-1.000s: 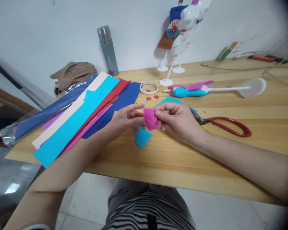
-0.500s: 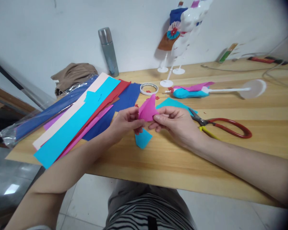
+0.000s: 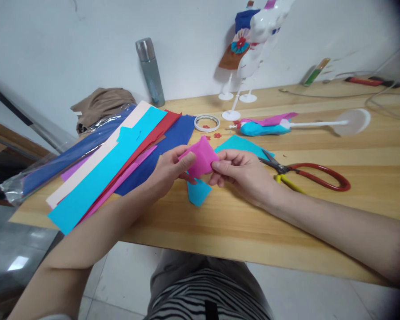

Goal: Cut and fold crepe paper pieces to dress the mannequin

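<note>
Both my hands hold a small piece of magenta paper (image 3: 202, 159) just above the wooden table (image 3: 253, 222). My left hand (image 3: 169, 171) pinches its left edge with thumb and fingers. My right hand (image 3: 242, 171) pinches its right edge. Under them a small cyan scrap (image 3: 198, 192) lies on the table, and a larger cyan sheet (image 3: 242, 144) sits behind my right hand.
Long sheets of coloured paper (image 3: 120, 155) fan out at the left, partly in a clear bag. Red-handled scissors (image 3: 306, 175) lie to the right. Behind are a tape roll (image 3: 206, 122), a metal flask (image 3: 150, 71), a white mannequin on a stand (image 3: 253, 40), a lying wrapped figure (image 3: 270, 125) and brown cloth (image 3: 102, 102).
The magenta paper went from crumpled between my fingers, to standing up as a folded point, to spread flatter between both hands. My hands stayed in about the same place.
</note>
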Demonstrator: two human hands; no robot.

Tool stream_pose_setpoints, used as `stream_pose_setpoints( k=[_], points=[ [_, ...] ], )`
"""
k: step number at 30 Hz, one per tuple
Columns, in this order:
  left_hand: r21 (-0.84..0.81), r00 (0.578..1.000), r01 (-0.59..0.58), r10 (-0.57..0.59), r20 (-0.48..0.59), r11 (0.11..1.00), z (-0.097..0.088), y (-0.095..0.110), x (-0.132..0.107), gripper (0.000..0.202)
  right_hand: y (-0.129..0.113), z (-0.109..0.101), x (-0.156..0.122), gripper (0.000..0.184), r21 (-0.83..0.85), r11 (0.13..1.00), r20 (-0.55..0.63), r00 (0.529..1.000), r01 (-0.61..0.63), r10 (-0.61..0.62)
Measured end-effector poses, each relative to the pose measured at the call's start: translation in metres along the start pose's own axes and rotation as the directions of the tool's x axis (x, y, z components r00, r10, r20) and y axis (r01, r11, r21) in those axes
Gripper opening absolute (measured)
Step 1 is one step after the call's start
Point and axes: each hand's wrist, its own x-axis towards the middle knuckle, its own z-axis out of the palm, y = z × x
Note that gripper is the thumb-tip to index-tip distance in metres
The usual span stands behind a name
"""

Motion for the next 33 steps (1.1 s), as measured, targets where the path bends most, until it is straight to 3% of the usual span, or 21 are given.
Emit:
stream_pose_setpoints(
  k=[4,11,18,27,33],
  points=[
    [0.094,0.999,-0.008,0.013,-0.046,0.996,0.005,0.002,-0.003,0.062,0.003,-0.002,0.000,0.031,-0.022,1.000,0.024,1.000,0.013,-0.013],
    [-0.049,0.990,-0.034,0.027,-0.138,0.998,0.000,-0.003,0.003,0.046,0.003,-0.005,0.001,0.033,-0.049,0.998,0.053,0.998,0.049,-0.046],
    [0.005,0.998,0.005,-0.004,-0.059,1.000,0.004,0.000,-0.002,0.043,0.004,-0.004,0.002,0.023,-0.094,0.988,-0.005,0.992,0.124,-0.125],
    [0.021,0.998,-0.029,0.030,-0.060,0.999,-0.002,0.000,0.002,0.037,0.008,-0.010,0.007,0.025,-0.045,0.990,0.037,0.991,0.133,-0.132],
    [-0.091,0.999,-0.022,0.019,-0.031,0.996,-0.005,-0.001,0.001,0.034,0.008,-0.011,0.009,0.015,-0.017,0.988,0.026,0.988,0.155,-0.154]
  ],
)
